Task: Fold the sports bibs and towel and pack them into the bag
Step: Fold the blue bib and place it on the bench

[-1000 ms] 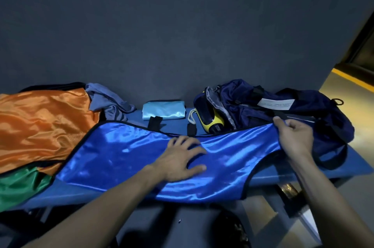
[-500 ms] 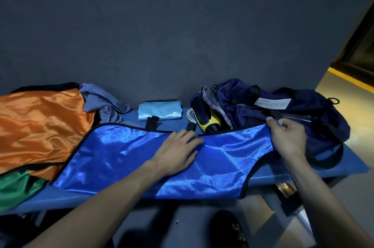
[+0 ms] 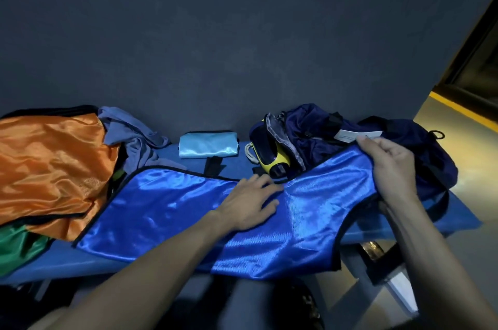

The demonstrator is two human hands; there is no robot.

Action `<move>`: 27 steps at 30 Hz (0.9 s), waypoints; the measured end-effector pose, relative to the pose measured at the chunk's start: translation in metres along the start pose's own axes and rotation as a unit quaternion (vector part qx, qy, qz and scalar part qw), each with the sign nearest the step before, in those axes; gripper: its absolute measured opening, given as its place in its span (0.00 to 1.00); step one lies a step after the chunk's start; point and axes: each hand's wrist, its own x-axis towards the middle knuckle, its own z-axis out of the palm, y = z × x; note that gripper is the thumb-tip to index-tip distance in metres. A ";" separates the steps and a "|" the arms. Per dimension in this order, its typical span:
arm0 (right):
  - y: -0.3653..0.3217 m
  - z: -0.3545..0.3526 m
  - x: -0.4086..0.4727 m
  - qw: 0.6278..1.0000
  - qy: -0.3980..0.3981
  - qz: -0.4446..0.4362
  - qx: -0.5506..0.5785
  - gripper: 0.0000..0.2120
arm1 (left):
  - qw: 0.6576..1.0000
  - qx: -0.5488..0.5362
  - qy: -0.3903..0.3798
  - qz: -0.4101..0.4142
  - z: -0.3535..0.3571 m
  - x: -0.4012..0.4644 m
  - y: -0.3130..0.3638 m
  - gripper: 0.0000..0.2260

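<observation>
A shiny blue bib (image 3: 172,205) lies spread along the blue bench (image 3: 447,222). My left hand (image 3: 248,203) presses flat on its middle with fingers spread. My right hand (image 3: 390,165) pinches the bib's right end and holds it lifted a little above the bench, in front of the navy bag (image 3: 318,135). An orange bib (image 3: 51,168) lies at the left over a green bib (image 3: 16,246). A grey-blue towel (image 3: 134,135) is crumpled behind the orange bib. A folded light-blue bib (image 3: 207,145) sits at the back by the wall.
A yellow and dark object (image 3: 272,157) pokes out of the bag's open left side. A dark wall (image 3: 215,46) stands right behind the bench. Floor with a yellow line (image 3: 463,114) lies to the right. The bench's front edge is close below the blue bib.
My right hand has raised the blue bib's right end up and slightly leftward, in front of the bag. My left hand stays pressed on the bib's middle.
</observation>
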 end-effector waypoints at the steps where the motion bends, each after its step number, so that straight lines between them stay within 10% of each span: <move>1: -0.006 0.007 -0.003 1.000 -0.009 -0.008 0.006 0.20 | 1.000 -0.009 0.010 0.007 -0.003 -0.002 -0.005 0.17; 6: -0.043 0.054 -0.016 0.997 -0.066 -0.036 -0.018 0.23 | 0.999 0.028 0.022 0.005 -0.036 -0.038 -0.052 0.09; 14: -0.057 0.192 -0.045 0.981 -0.178 -0.044 -0.055 0.17 | 0.964 0.084 -0.007 -0.254 -0.086 -0.134 -0.149 0.12; 17: -0.031 0.248 -0.058 0.971 -0.206 -0.025 -0.116 0.15 | 0.958 -0.053 0.066 -0.275 -0.093 -0.146 -0.157 0.07; 24: 0.026 0.338 -0.088 0.926 -0.309 0.070 -0.205 0.12 | 0.718 -0.542 0.153 -0.408 -0.111 -0.141 -0.152 0.22; 27: 0.033 0.347 -0.093 0.877 -0.432 0.159 -0.140 0.08 | 0.717 -0.545 0.128 -0.416 -0.104 -0.148 -0.165 0.28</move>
